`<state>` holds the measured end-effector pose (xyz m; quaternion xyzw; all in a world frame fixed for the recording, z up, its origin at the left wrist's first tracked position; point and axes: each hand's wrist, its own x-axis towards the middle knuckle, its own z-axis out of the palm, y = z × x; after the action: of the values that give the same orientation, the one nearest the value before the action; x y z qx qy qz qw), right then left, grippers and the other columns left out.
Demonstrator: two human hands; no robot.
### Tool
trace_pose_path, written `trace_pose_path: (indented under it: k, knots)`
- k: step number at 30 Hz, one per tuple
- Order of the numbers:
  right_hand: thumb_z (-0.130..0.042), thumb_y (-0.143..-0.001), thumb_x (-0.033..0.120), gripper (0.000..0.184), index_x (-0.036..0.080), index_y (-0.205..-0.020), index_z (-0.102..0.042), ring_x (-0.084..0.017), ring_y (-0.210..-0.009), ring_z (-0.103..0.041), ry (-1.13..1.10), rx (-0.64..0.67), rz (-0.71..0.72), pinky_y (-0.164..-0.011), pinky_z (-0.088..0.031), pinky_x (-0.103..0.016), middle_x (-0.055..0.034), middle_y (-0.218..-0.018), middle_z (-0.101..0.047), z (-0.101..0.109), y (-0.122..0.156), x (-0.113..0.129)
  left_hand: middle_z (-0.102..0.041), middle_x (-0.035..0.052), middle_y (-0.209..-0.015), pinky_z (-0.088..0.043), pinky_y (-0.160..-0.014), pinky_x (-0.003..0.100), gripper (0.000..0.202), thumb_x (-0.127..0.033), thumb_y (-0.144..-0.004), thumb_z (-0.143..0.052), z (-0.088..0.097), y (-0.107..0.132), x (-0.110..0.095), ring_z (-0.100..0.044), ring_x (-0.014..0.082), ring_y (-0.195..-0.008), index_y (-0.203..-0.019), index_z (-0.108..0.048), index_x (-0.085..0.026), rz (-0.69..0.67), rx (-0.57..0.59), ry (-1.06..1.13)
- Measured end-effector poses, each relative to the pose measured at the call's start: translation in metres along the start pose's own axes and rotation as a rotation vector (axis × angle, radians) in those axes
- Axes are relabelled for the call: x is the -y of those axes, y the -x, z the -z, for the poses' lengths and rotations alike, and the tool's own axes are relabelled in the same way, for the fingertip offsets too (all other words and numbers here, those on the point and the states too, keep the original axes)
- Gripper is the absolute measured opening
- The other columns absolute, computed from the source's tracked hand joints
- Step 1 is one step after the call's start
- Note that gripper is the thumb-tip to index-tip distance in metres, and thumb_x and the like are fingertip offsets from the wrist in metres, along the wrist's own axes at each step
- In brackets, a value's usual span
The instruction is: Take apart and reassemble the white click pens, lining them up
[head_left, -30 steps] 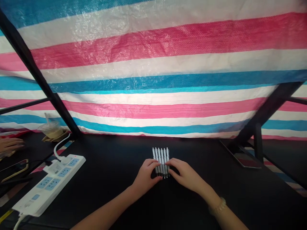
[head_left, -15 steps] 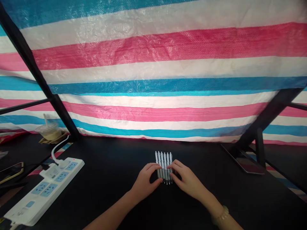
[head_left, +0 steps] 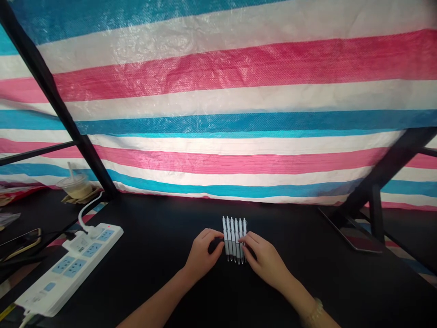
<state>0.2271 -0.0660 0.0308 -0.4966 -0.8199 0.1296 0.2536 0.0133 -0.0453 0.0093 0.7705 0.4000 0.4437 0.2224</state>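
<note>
Several white click pens [head_left: 230, 238] lie side by side in a tight row on the black table [head_left: 153, 273], their clickers at the far end and clear tips toward me. At the row's left side is my left hand [head_left: 203, 253], thumb and forefinger apart, fingertips by the outermost pen. From the right, my right hand [head_left: 266, 259] reaches over the row's edge; its forefinger rests on the pens and the thumb is spread below. Part of the rightmost pens is hidden behind these fingers. A beaded bracelet [head_left: 316, 311] circles the right wrist.
A white power strip [head_left: 70, 273] with plugs lies at left. Beyond it are a phone [head_left: 20, 246] and a lidded drink cup [head_left: 75, 186] on another surface. A dark tablet-like device [head_left: 351, 232] lies at right. Black frame posts [head_left: 97, 166] and a striped tarp [head_left: 239, 100] stand behind.
My left hand has drawn slightly left, off the top of the pens to their side, uncovering more of them. The right hand stays at the row's right. The view has shifted slightly.
</note>
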Motion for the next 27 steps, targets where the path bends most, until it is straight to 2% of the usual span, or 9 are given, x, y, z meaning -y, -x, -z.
trace_pose_path:
  k: [11, 16, 18, 22, 27]
  knots:
    - [-0.039, -0.093, 0.018, 0.023, 0.022, -0.106, -0.057, -0.020, -0.084, -0.061, 0.007, -0.012, 0.012, -0.073, -0.049, -0.033, -0.0060, -0.094, -0.060, -0.008, 0.004, 0.004, -0.068, 0.0033, -0.084, -0.050, -0.074, 0.030, 0.020, -0.011, -0.082, -0.055, 0.002, 0.001, -0.002, -0.063, 0.0175, -0.080, -0.096, -0.065, -0.021, -0.009, -0.003, -0.039]
    - [-0.040, -0.091, 0.017, 0.026, 0.023, -0.111, -0.056, -0.021, -0.087, -0.062, -0.004, -0.002, 0.023, -0.076, -0.050, -0.034, -0.0064, -0.098, -0.061, -0.009, 0.005, 0.009, -0.062, -0.0011, -0.067, -0.043, -0.055, 0.025, 0.014, -0.016, -0.083, -0.053, 0.003, 0.005, -0.005, -0.054, 0.0133, -0.055, -0.089, -0.064, -0.022, 0.027, 0.006, -0.090]
    - [-0.044, -0.089, 0.016, 0.029, 0.024, -0.115, -0.054, -0.021, -0.093, -0.061, -0.015, 0.018, 0.035, -0.080, -0.050, -0.035, -0.0072, -0.104, -0.060, -0.006, 0.004, 0.008, -0.058, -0.0028, -0.062, -0.041, -0.053, 0.025, 0.013, -0.016, -0.083, -0.053, 0.003, 0.005, -0.005, -0.051, 0.0126, -0.051, -0.086, -0.063, -0.023, 0.058, 0.002, -0.117]
    - [-0.056, -0.083, 0.019, 0.042, 0.025, -0.123, -0.047, -0.024, -0.102, -0.058, -0.001, 0.051, -0.018, -0.086, -0.049, -0.037, -0.0080, -0.114, -0.055, 0.007, 0.001, 0.001, -0.058, -0.0020, -0.066, -0.042, -0.054, 0.026, 0.011, -0.014, -0.082, -0.052, 0.004, 0.004, -0.006, -0.054, 0.0144, -0.056, -0.080, -0.057, -0.023, 0.131, -0.017, -0.148]
    - [-0.071, -0.073, 0.027, 0.031, 0.023, -0.097, -0.050, -0.022, -0.087, -0.058, 0.062, 0.105, -0.150, -0.072, -0.049, -0.034, -0.0039, -0.098, -0.057, 0.020, 0.000, -0.007, -0.062, 0.0018, -0.081, -0.048, -0.065, 0.031, 0.015, -0.008, -0.077, -0.051, 0.001, 0.005, -0.007, -0.061, 0.0193, -0.075, -0.080, -0.050, -0.023, 0.193, 0.011, -0.129]
